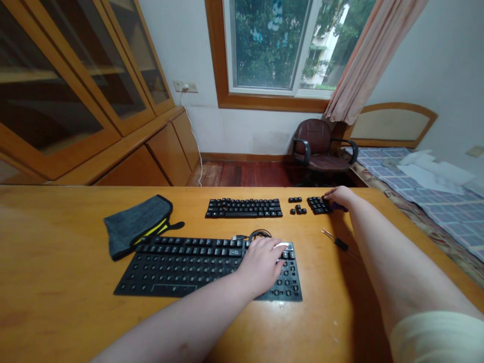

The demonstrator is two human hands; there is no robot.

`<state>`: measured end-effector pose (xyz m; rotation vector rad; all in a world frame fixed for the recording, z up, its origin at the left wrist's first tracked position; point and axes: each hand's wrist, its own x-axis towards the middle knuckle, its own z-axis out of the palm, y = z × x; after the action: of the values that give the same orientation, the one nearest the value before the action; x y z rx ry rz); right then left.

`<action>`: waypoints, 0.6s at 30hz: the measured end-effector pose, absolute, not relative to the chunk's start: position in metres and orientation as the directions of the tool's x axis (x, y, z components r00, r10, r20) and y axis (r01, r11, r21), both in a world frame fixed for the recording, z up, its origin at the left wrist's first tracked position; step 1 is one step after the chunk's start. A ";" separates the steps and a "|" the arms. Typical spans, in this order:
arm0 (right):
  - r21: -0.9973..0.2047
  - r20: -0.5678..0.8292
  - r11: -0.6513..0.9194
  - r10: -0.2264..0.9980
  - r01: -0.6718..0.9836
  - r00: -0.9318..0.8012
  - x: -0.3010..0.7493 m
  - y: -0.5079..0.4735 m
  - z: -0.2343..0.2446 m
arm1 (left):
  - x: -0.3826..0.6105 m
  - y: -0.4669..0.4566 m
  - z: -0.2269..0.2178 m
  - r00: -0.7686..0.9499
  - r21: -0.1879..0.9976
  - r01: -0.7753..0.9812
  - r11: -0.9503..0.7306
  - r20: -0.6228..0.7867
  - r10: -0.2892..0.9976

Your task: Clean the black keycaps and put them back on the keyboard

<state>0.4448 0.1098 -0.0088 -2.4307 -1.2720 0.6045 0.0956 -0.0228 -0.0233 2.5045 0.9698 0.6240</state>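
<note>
A black keyboard [177, 269] lies at the front of the wooden desk, its upper rows still capped and its lower rows and number pad showing bare switches. My left hand [260, 264] rests over its right part with the thumb and index finger apart, near a few caps and a pale strip at the top right corner. Farther back, my right hand [340, 195] reaches to a block of number-pad keycaps [318, 205], fingertips pinched at its far right corner. A small dark purple thing [339, 207] shows under that palm; its kind is unclear.
Removed keycaps [244, 208] sit in rows behind the keyboard, with smaller groups [298, 209] beside them. A wire keycap puller [340, 244] lies near my right forearm. A grey cloth [138, 224] is at left, a coiled cable [260, 233] behind the keyboard. Beyond stands a chair [315, 141].
</note>
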 end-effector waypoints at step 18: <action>-0.988 -0.151 -0.151 0.987 -0.010 0.059 0.240 -0.033 0.023 | 0.100 -0.006 -0.023 0.440 0.886 -0.370 0.280 -0.099 0.893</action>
<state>0.2400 -0.0330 0.0233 -1.3429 -1.0848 1.2772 0.1005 -0.0063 -0.0232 0.9231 0.6834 0.9406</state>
